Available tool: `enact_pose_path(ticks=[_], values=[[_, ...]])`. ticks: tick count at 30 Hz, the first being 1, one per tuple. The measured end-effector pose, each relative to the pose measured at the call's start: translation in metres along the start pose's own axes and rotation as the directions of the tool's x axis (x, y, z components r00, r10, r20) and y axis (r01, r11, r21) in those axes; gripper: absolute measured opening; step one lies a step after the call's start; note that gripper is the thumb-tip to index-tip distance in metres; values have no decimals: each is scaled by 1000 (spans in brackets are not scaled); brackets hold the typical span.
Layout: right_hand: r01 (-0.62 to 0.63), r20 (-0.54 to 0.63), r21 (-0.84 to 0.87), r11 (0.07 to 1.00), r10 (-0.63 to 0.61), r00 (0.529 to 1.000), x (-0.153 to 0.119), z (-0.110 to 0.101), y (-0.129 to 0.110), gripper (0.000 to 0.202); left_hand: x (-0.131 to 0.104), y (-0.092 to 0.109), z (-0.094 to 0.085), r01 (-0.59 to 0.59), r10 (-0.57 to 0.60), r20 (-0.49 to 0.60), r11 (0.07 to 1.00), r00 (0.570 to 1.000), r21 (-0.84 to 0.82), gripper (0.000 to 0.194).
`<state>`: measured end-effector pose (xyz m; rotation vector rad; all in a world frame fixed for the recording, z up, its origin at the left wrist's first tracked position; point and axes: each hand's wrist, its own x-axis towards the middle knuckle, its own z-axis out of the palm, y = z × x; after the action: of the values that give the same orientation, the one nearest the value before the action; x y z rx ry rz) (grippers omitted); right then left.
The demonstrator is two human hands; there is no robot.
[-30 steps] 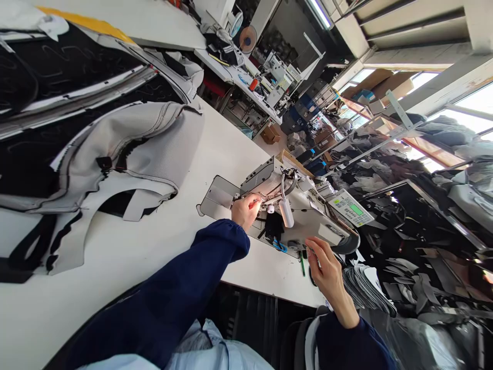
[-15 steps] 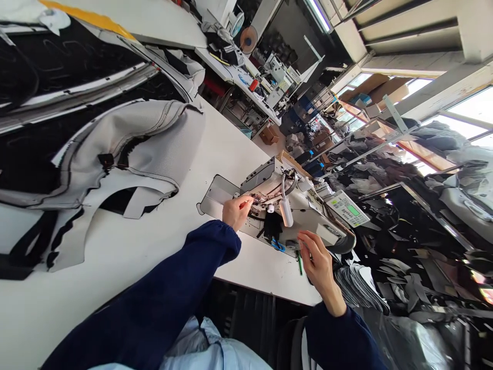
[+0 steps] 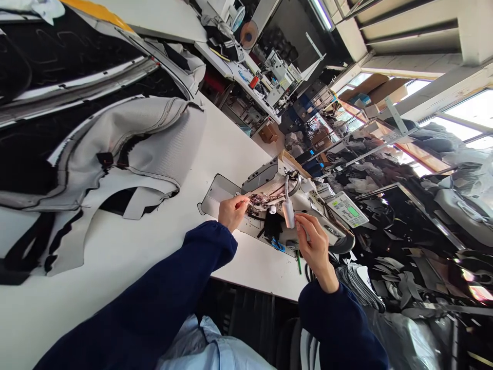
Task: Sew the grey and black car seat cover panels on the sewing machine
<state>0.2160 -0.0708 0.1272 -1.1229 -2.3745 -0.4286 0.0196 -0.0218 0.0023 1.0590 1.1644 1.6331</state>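
Observation:
A sewing machine [image 3: 308,216] stands on the white table, tilted in view. My left hand [image 3: 233,211] is beside its needle area, thumb and fingers pinched together; what they hold is too small to make out. My right hand [image 3: 313,240] is at the small cylindrical lamp [image 3: 288,214], its fingertips at or very near the lamp's lower end, fingers bent and partly apart. Below the machine head lie a black cloth piece [image 3: 272,226] and blue-handled scissors [image 3: 278,245]. A green pen-like item [image 3: 299,263] lies by the machine base.
Large grey and black sewn fabric pieces [image 3: 162,149] cover the left of the white table [image 3: 192,246]. A control panel [image 3: 348,209] sits behind the machine. Stacked curved pieces [image 3: 360,285] are at the right. Another workbench with machines [image 3: 281,77] stands farther back.
My right hand has moved up and left to the lamp, its fingers closer together. My left hand has shifted slightly left, still pinched. The view has moved a little.

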Motion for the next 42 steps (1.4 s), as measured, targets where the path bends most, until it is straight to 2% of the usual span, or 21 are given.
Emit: enact_pose_path(ticks=[4, 11, 16, 25, 30, 33, 39, 42], values=[[-20, 16, -16, 1000, 20, 1000, 3, 2, -1, 22, -1, 5, 5, -18, 19, 52, 1000, 998, -18, 25], [-41, 9, 4, 999, 41, 999, 4, 4, -3, 22, 4, 15, 21, 76, -74, 114, 997, 991, -15, 25], [-22, 9, 4, 1000, 22, 1000, 4, 3, -3, 22, 7, 20, 25, 188, -156, 168, 963, 973, -195, 24], [-53, -37, 23, 998, 54, 998, 9, 5, 5, 21, 3, 17, 12, 227, -205, 107, 935, 973, -272, 17], [-71, -35, 14, 997, 72, 997, 18, 4, 6, 21, 1, 18, 17, 131, -115, 124, 983, 986, -132, 17], [-69, -8, 3, 998, 69, 998, 19, 4, 4, 22, 4, 19, 24, 136, -128, 118, 989, 985, -63, 22], [-63, -10, 28, 998, 63, 998, 14, 4, 4, 22, 10, 20, 27, 199, -166, 157, 953, 973, -228, 25], [-67, -12, 34, 997, 67, 998, 14, 6, 6, 21, 9, 19, 23, 202, -169, 136, 938, 976, -281, 28]])
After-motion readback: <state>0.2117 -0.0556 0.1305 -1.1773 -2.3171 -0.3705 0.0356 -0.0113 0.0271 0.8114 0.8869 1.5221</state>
